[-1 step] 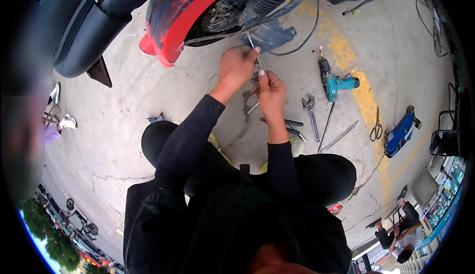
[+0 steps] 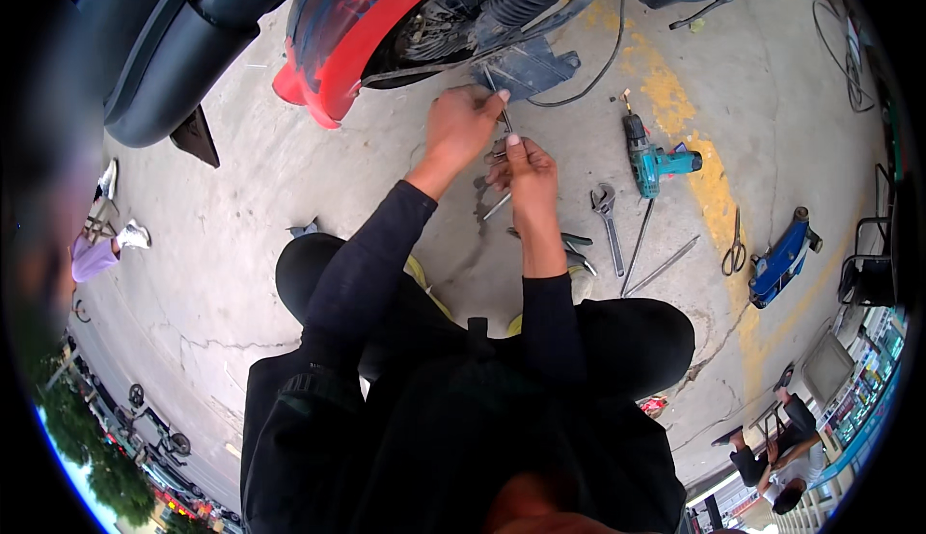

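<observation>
My left hand [image 2: 466, 129] is closed, thumb and finger pinching a thin metal rod [image 2: 490, 79] whose upper end reaches up to a dark flat plate [image 2: 526, 69] below the red motorbike's wheel. Just beneath it, my right hand [image 2: 531, 175] is closed too, with its thumb at the rod's lower end. Something small and silvery shows at its fingers, too small to name. A thin silvery shaft [image 2: 498, 208] lies beside the right wrist. Pliers [image 2: 576, 241] with dark handles lie partly hidden under that wrist. The red rear fender [image 2: 344, 71] rises above my hands.
At right on the concrete lie an adjustable wrench [image 2: 609, 230], a teal cordless drill [image 2: 646, 158], two long rods [image 2: 662, 267], scissors [image 2: 735, 256] and a blue floor jack [image 2: 779, 259]. A black cable [image 2: 610, 69] loops near the wheel. Another person [image 2: 786, 466] sits at lower right.
My right hand has shifted very slightly at the rod's lower end. At the far left, more of a person's lilac trouser leg shows. Both hands otherwise keep their places.
</observation>
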A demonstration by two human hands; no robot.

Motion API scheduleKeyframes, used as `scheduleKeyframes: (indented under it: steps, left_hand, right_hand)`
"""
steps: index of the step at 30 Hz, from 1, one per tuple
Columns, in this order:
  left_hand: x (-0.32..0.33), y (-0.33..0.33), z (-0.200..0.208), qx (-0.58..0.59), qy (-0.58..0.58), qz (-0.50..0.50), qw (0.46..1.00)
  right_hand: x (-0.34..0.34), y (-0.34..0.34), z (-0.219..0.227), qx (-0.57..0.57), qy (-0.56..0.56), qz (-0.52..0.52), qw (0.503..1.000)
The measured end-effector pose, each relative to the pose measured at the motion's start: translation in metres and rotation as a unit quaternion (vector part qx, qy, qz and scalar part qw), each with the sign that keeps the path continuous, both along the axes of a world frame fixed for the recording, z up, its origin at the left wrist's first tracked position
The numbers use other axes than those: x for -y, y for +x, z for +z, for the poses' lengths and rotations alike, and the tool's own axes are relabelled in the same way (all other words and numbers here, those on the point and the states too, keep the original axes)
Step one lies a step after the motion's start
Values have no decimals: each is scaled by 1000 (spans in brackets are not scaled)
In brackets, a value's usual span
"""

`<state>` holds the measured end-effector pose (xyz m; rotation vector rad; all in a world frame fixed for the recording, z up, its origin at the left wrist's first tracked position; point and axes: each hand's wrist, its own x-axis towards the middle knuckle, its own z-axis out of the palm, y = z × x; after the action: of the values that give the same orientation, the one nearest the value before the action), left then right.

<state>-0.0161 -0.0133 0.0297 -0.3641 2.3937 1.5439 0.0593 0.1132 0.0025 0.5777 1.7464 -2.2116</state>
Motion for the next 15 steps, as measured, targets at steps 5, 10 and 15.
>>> scheduleKeyframes:
  steps: [5,10,15]
  left_hand:
    - [-2,2,7,-40,-51,8,998]
    - [-5,-3,-3,-82,30,152,984]
    - [-15,1,-4,-96,178,274,940]
  right_hand:
    - [-7,-4,1,141,-413,-49,899]
    - [-1,-2,-1,32,-148,-39,988]
    - [1,0,-16,-153,250,-39,955]
